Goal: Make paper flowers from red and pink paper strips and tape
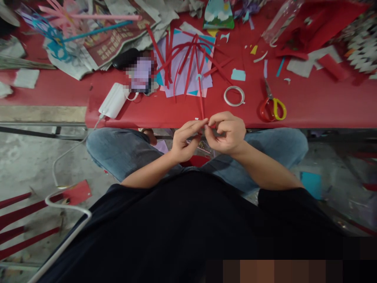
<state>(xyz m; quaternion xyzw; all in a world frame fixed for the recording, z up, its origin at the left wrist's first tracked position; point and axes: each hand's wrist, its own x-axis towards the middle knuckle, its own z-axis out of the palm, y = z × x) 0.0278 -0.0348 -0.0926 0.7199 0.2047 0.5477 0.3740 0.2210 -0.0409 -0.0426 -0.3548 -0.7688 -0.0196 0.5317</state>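
A red paper flower-like piece (194,49) with long thin curling strips lies over purple and blue sheets (181,80). Its thin red stem (201,100) runs down to the table's front edge, where my fingertips meet. My left hand (188,137) has its fingers stretched toward the stem's lower end. With thumb and index finger pinched, my right hand (226,131) touches the left fingertips at that end; what lies between the fingertips is too small to make out. A light blue band (199,76) wraps the stem's top.
Right of the stem lie a white tape ring (234,96) and red-and-yellow scissors (273,108). A white power bank (113,100) with a cable is at the left, near a black case (126,58). Newspaper (114,37), pink and blue paper flowers and scraps line the back.
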